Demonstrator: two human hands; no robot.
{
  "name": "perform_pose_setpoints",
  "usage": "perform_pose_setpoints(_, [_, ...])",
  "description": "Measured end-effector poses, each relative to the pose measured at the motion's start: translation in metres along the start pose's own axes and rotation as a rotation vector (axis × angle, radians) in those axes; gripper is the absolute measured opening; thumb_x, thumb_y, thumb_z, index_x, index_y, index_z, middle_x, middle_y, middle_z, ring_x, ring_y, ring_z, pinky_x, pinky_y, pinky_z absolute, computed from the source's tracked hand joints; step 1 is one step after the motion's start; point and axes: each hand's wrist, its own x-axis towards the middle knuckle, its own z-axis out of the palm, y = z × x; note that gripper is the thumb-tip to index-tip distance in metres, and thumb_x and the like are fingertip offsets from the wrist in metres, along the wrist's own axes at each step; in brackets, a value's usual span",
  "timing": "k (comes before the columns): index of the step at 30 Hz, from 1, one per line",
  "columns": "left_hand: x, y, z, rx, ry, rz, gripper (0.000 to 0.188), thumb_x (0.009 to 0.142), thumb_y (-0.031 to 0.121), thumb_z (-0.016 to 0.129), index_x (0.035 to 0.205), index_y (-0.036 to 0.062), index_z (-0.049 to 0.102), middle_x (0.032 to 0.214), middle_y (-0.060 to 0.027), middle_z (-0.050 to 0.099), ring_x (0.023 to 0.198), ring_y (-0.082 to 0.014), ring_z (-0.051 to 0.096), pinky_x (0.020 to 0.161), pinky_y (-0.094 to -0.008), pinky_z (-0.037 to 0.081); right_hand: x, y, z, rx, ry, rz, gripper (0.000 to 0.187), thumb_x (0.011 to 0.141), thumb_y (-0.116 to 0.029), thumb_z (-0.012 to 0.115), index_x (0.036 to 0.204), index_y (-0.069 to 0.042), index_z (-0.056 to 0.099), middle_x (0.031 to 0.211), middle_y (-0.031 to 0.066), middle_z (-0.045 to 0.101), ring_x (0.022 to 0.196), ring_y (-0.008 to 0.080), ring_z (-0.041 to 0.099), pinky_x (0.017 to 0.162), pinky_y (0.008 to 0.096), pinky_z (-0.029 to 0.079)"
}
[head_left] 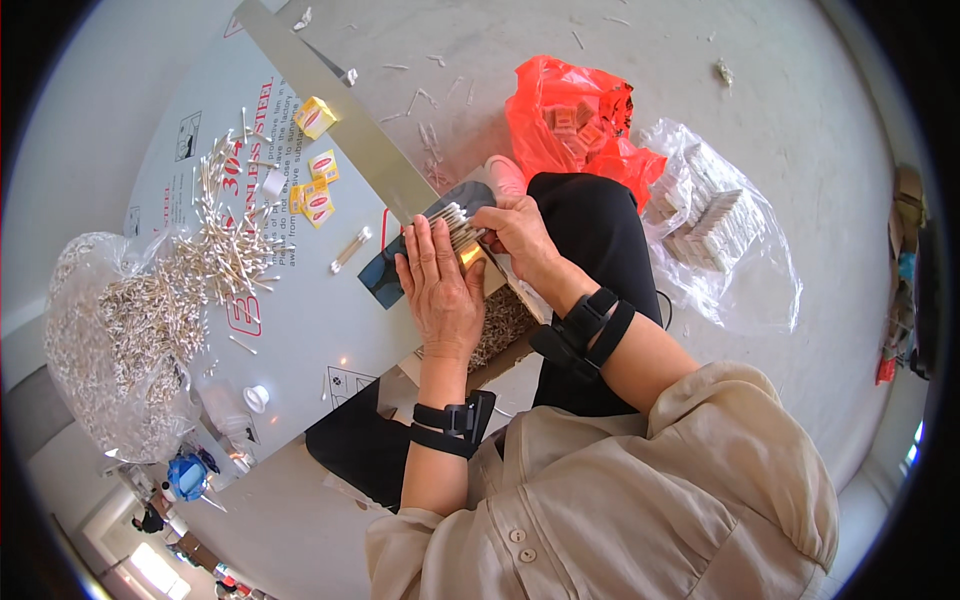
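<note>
Grey concrete floor (700,60) fills the upper part of the frame, w/ bits of litter on it. Next biggest is a big pale sheet (200,180) w/ red print, lying flat on the left side. A long grey metal strip (330,110) runs across it from top centre down to the middle.

On the far left sits a clear bag of cotton swabs (110,340), very full. Just right of it, loose swabs (225,240) lie in a messy heap on the sheet. On the right side, a clear bag (720,230) holds stacks of white packs. Above centre, a red plastic bag (570,115) has small brown boxes in it. Both bags are on the floor, near the person's black-trousered knee.

In the middle of the frame, the left hand (440,290) lies flat, fingers straight and together, pressing down on a bundle of swabs (455,222). It is not wrapped round them. The right hand (515,230) is touching the same bundle from the right, fingers curled in a narrow pinch at its edge. The bundle rests over a small gold box (472,255), on a dark tray (385,275). Below the hands is a box of more swabs (500,325).

Both wrists wear black straps. Small yellow boxes (318,185) lie on the sheet, upper left of centre, well apart from the hands.
</note>
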Motion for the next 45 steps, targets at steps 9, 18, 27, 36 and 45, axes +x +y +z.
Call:
perform_pose_setpoints(9, [-0.001, -0.002, 0.000, -0.010, 0.014, 0.010, 0.064, 0.097, 0.036, 0.054, 0.148, 0.0039, 0.035, 0.157, -0.0162, 0.028, 0.145, -0.0338, 0.025, 0.117, -0.0512, 0.019, -0.001, -0.002, 0.003, -0.008, -0.022, -0.035, 0.006, 0.074, -0.006, 0.071, 0.069, -0.003, 0.067, 0.059, 0.0004, 0.058, 0.049, 0.0075, 0.050, 0.046, 0.0226, 0.038])
perform_pose_setpoints(18, [-0.005, -0.004, 0.004, -0.094, 0.088, 0.026, 0.053, 0.097, 0.032, 0.055, 0.140, 0.0036, 0.046, 0.153, -0.0193, 0.033, 0.142, -0.0383, 0.030, 0.116, -0.0516, 0.022, 0.000, -0.002, 0.003, -0.011, -0.023, -0.032, 0.006, 0.072, -0.004, 0.068, 0.067, -0.005, 0.065, 0.058, -0.0002, 0.056, 0.048, 0.0075, 0.048, 0.045, 0.0226, 0.036])
perform_pose_setpoints(27, [0.006, -0.004, -0.004, -0.185, 0.239, 0.025, 0.037, 0.087, 0.023, 0.068, 0.119, 0.0065, 0.059, 0.123, -0.0140, 0.051, 0.121, -0.0370, 0.044, 0.103, -0.0492, 0.034, 0.004, 0.003, -0.003, -0.037, -0.023, -0.002, 0.007, 0.074, -0.005, 0.066, 0.067, -0.005, 0.063, 0.059, 0.0009, 0.058, 0.048, 0.0085, 0.051, 0.045, 0.0227, 0.040])
perform_pose_setpoints(36, [0.023, -0.002, -0.002, -0.225, 0.256, -0.069, 0.022, 0.080, 0.017, 0.073, 0.101, 0.0134, 0.068, 0.106, -0.0054, 0.054, 0.108, -0.0293, 0.049, 0.094, -0.0439, 0.036, 0.001, 0.002, -0.003, -0.027, -0.018, -0.041, 0.013, 0.075, -0.005, 0.066, 0.063, -0.005, 0.061, 0.057, 0.0021, 0.058, 0.046, 0.0094, 0.053, 0.044, 0.0232, 0.041])
perform_pose_setpoints(45, [0.023, -0.005, 0.006, -0.283, 0.286, -0.073, 0.016, 0.079, 0.014, 0.073, 0.095, 0.0137, 0.069, 0.105, -0.0046, 0.055, 0.107, -0.0283, 0.049, 0.095, -0.0432, 0.036, 0.002, 0.004, -0.003, -0.031, -0.008, -0.087, 0.015, 0.072, -0.001, 0.070, 0.062, -0.004, 0.059, 0.056, 0.0027, 0.057, 0.046, 0.0101, 0.053, 0.044, 0.0241, 0.041])
